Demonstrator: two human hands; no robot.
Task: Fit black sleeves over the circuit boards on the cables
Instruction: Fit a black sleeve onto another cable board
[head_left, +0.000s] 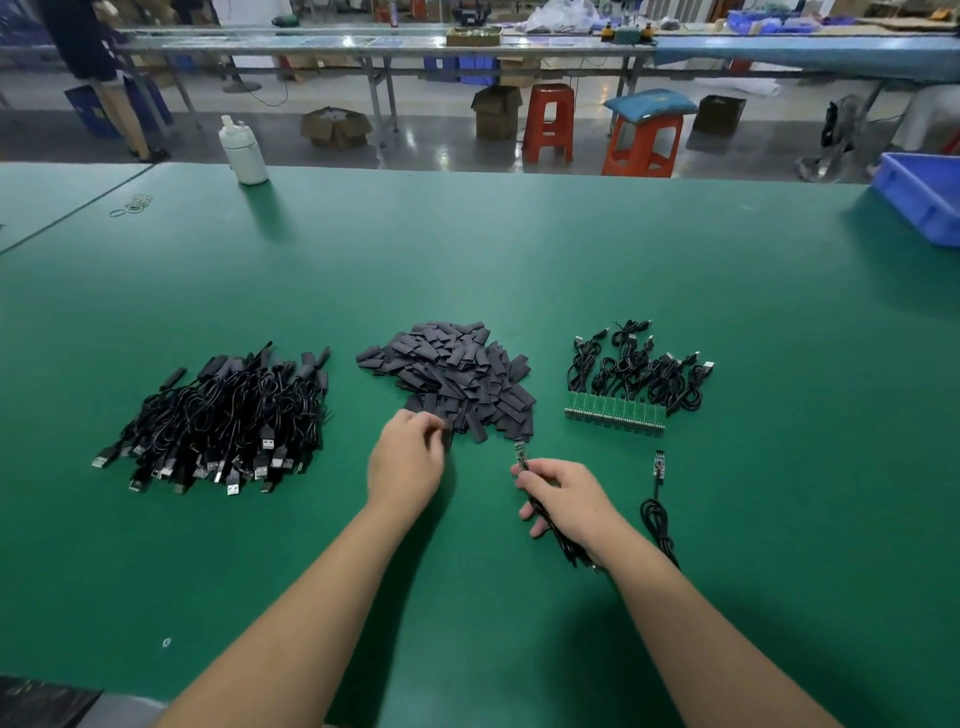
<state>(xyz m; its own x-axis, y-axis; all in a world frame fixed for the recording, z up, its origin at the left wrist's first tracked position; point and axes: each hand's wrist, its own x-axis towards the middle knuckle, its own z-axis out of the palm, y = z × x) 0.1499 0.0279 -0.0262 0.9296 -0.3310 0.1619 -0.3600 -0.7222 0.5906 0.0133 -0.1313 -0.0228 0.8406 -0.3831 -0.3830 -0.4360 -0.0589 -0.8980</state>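
Right hand grips a cable, its circuit board pointing away toward the sleeve pile. Left hand curls at the pile's near edge; whether it pinches a sleeve is unclear. All on the tabletop.

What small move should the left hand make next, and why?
Probably lift one sleeve from the sleeve pile toward the right hand. The left hand already pinches at the pile's near edge, and the right holds a cable with its circuit board bare.
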